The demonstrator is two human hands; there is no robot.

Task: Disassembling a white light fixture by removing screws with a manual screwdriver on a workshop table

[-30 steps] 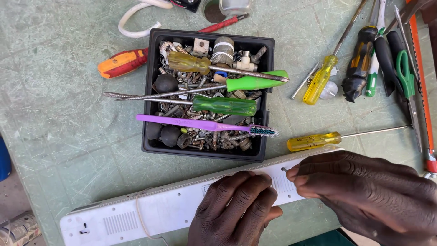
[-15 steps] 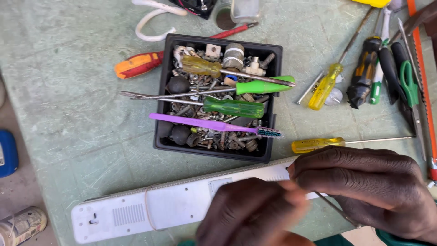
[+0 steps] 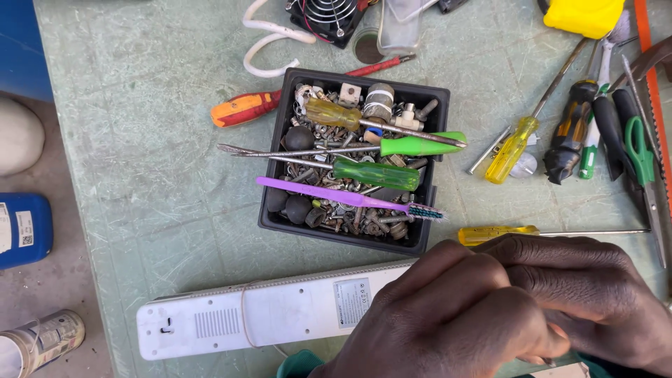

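Both hands are bunched over the right end of a long white plastic device (image 3: 280,318) that lies along the table's near edge. My left hand (image 3: 448,315) is curled down onto the device. My right hand (image 3: 581,283) lies over the left hand's fingertips, and what its fingers pinch is hidden. A rubber band circles the device near its middle. A yellow-handled screwdriver (image 3: 497,233) lies just beyond my right hand.
A black tray (image 3: 276,140) of screws and nuts carries a purple toothbrush (image 3: 329,194) and two green screwdrivers (image 3: 420,145). An orange screwdriver (image 3: 241,108) lies at its left. More screwdrivers (image 3: 511,148) and green-handled scissors (image 3: 637,150) lie at right. A blue container (image 3: 21,231) stands on the floor at left.
The view has shifted left, showing the floor. My hands have closed together over the device's right end, and the thin wire seen between them earlier is now hidden.
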